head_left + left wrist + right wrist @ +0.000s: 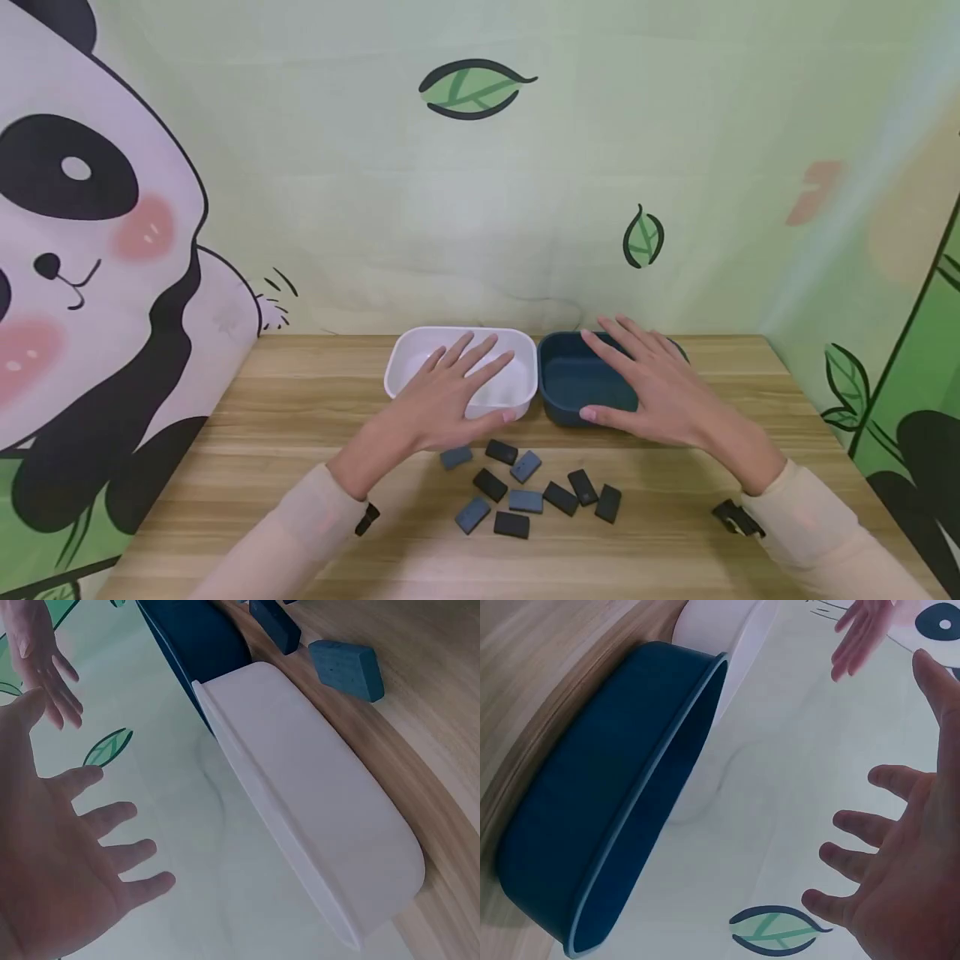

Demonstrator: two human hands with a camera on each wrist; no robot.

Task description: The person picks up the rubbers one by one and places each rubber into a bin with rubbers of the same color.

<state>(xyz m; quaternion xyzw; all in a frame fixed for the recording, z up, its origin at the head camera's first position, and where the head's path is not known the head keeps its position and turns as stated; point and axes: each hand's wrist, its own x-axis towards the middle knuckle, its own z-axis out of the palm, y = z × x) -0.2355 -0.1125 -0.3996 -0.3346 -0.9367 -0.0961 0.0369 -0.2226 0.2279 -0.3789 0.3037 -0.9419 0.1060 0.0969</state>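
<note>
My left hand point(446, 400) hovers over the white bin point(519, 367) with its fingers straight and spread, holding nothing. Over the dark blue bin point(573, 379), my right hand point(663, 396) is likewise spread and holds nothing. Both wrist views show a gap between each hand and the bin near it. In front of the bins, several small rectangular blocks lie scattered on the table, some black, like this black block point(512, 525), and some blue-grey, like this blue-grey block point(526, 501). Part of each bin's inside is hidden behind a hand in the head view.
The two bins stand side by side at the back edge of the wooden table point(315, 392). Behind them rises a pale green backdrop point(337, 167) printed with leaves and a large panda point(82, 250). Dark straps point(367, 518) show at the sleeve cuffs.
</note>
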